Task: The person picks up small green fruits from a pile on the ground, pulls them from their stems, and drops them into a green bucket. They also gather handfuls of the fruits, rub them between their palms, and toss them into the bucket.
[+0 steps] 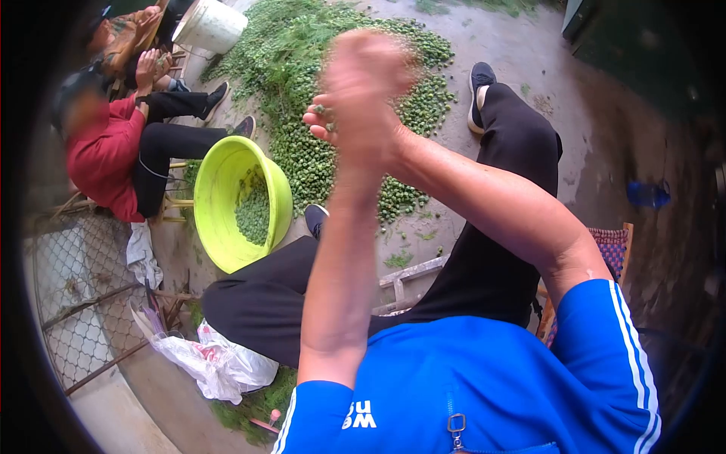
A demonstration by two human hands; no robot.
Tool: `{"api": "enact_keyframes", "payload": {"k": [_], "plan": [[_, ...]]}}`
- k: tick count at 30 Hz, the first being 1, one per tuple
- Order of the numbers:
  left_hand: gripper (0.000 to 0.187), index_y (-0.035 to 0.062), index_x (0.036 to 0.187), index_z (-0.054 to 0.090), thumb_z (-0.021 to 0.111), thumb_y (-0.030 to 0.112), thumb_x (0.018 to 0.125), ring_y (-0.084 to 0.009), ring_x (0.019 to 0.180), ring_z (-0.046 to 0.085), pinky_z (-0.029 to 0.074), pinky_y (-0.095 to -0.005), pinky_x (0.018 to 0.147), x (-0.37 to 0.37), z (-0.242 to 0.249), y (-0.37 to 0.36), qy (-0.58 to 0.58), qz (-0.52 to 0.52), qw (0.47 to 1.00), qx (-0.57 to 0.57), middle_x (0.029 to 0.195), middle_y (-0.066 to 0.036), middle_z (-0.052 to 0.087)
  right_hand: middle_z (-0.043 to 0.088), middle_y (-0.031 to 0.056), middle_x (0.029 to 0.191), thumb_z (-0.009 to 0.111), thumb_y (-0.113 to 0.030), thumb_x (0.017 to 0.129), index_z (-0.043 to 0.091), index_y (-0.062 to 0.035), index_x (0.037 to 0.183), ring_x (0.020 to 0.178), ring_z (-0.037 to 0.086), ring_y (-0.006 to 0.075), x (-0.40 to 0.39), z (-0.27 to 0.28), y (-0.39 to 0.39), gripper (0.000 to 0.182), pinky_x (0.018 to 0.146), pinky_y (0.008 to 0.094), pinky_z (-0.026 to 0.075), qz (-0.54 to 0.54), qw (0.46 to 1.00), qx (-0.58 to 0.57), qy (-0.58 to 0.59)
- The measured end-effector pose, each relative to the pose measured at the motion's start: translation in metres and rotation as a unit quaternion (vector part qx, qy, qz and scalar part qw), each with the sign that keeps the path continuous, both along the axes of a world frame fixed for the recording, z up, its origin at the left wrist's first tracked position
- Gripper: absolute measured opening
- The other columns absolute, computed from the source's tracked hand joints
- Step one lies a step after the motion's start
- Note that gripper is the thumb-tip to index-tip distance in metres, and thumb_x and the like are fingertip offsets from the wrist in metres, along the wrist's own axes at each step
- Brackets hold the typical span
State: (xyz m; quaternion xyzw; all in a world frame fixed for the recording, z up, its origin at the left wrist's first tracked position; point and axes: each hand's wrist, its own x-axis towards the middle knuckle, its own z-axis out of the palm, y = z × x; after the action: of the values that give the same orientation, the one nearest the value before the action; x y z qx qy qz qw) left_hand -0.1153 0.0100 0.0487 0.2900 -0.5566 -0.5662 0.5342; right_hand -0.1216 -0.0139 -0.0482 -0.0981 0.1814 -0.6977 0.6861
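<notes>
My left hand [366, 68] is smeared by motion and lies over my right hand, so its fingers cannot be made out. Below it, the curled fingertips of my right hand [321, 127] show, with small green round fruits against them. Both hands are together above a large heap of green round fruits [408, 113] on the ground. Feathery green sprigs [291, 49] lie on the heap. To the left of my forearms stands a tilted yellow-green basin [280, 193] with more green fruits inside.
Two seated people [106, 159] are at the upper left, near a white bucket [215, 26]. A white plastic bag [219, 367] and wire mesh [79, 265] lie lower left. A woven chair [612, 250] is at the right, with a blue object [648, 194] beyond.
</notes>
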Motion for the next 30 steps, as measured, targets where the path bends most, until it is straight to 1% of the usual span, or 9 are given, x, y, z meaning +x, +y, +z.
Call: {"api": "enact_keyframes", "payload": {"k": [2,7,10,12,16,19,24,27,30], "plan": [[0.037,0.0006,0.115,0.054,0.066,0.012,0.082,-0.0179,0.096,0.059,0.048,-0.0271,0.08,-0.045,0.005,0.029,-0.2,-0.044,0.945,-0.256,0.106,-0.012,0.061,0.05,0.0211,0.109,0.035,-0.034,0.099,0.049,0.0118,0.11,0.103,0.054,0.0313,-0.009,0.018,0.01,0.049,0.087,0.039,0.053,0.11,0.988,0.018,-0.108],[0.039,-0.0002,0.126,0.047,0.054,0.011,0.089,-0.0238,0.113,0.051,0.038,-0.0349,0.098,-0.006,0.006,0.015,-0.152,0.102,0.911,-0.37,0.12,-0.014,0.055,0.042,0.0253,0.121,0.03,-0.038,0.1,0.047,0.0127,0.112,0.111,0.051,0.0356,-0.021,0.019,0.015,0.055,0.098,0.0437,0.046,0.086,0.981,-0.075,-0.158],[0.043,0.0049,0.128,0.045,0.042,0.033,0.095,-0.0221,0.12,0.042,0.029,-0.0382,0.102,0.051,-0.013,0.005,-0.058,0.261,0.961,-0.076,0.127,-0.011,0.047,0.052,0.0239,0.118,0.029,-0.044,0.098,0.047,0.0074,0.118,0.113,0.051,0.0353,-0.026,0.036,0.007,0.058,0.101,0.046,0.04,0.087,0.986,0.002,-0.144],[0.055,0.0086,0.138,0.03,0.036,0.044,0.097,-0.0247,0.127,0.035,0.023,-0.0414,0.107,0.075,-0.038,-0.006,0.13,0.216,0.961,0.11,0.137,-0.016,0.036,0.055,0.0225,0.118,0.031,-0.036,0.098,0.049,0.0051,0.118,0.113,0.053,0.0319,-0.025,0.041,0.008,0.049,0.099,0.0449,0.04,0.079,0.992,0.004,-0.102],[0.055,0.0107,0.136,0.032,0.032,0.05,0.096,-0.0235,0.114,0.045,0.034,-0.0419,0.102,0.07,-0.073,-0.014,0.34,0.13,0.905,0.22,0.127,-0.01,0.045,0.058,0.016,0.117,0.042,-0.026,0.096,0.052,0.0003,0.12,0.111,0.054,0.0244,-0.013,0.037,0.015,0.037,0.1,0.0399,0.039,0.075,0.996,-0.012,0.044],[0.046,0.0094,0.127,0.043,0.03,0.043,0.098,-0.0243,0.108,0.048,0.039,-0.0429,0.099,0.063,-0.08,-0.016,0.381,0.129,0.877,0.264,0.12,-0.01,0.05,0.06,0.0116,0.117,0.045,-0.027,0.095,0.054,-0.0004,0.118,0.11,0.054,0.0176,-0.009,0.036,0.02,0.037,0.1,0.0315,0.037,0.006,0.948,-0.089,0.305],[0.044,0.008,0.119,0.054,0.027,0.038,0.099,-0.0271,0.118,0.045,0.035,-0.046,0.103,0.062,-0.085,-0.018,0.415,0.139,0.822,0.364,0.124,-0.013,0.051,0.058,0.0154,0.119,0.04,-0.027,0.097,0.049,0.0021,0.121,0.114,0.053,0.0212,-0.017,0.03,0.008,0.039,0.099,0.034,0.038,0.008,0.986,-0.048,0.16],[0.049,0.0034,0.119,0.055,0.022,0.035,0.1,-0.0292,0.124,0.043,0.03,-0.0473,0.107,0.062,-0.081,-0.011,0.476,0.081,0.789,0.38,0.131,-0.015,0.049,0.055,0.0187,0.123,0.035,-0.023,0.098,0.045,0.0033,0.123,0.118,0.05,0.0278,-0.023,0.028,0.003,0.037,0.099,0.0375,0.041,0.016,0.998,-0.057,-0.013],[0.049,0.0034,0.121,0.054,0.021,0.034,0.1,-0.03,0.122,0.045,0.03,-0.0479,0.107,0.069,-0.094,-0.015,0.561,-0.025,0.745,0.36,0.13,-0.015,0.049,0.055,0.0192,0.122,0.034,-0.023,0.098,0.045,0.0037,0.122,0.119,0.05,0.0286,-0.031,0.032,0.0,0.038,0.1,0.0378,0.041,0.012,0.998,-0.046,-0.037]]}}
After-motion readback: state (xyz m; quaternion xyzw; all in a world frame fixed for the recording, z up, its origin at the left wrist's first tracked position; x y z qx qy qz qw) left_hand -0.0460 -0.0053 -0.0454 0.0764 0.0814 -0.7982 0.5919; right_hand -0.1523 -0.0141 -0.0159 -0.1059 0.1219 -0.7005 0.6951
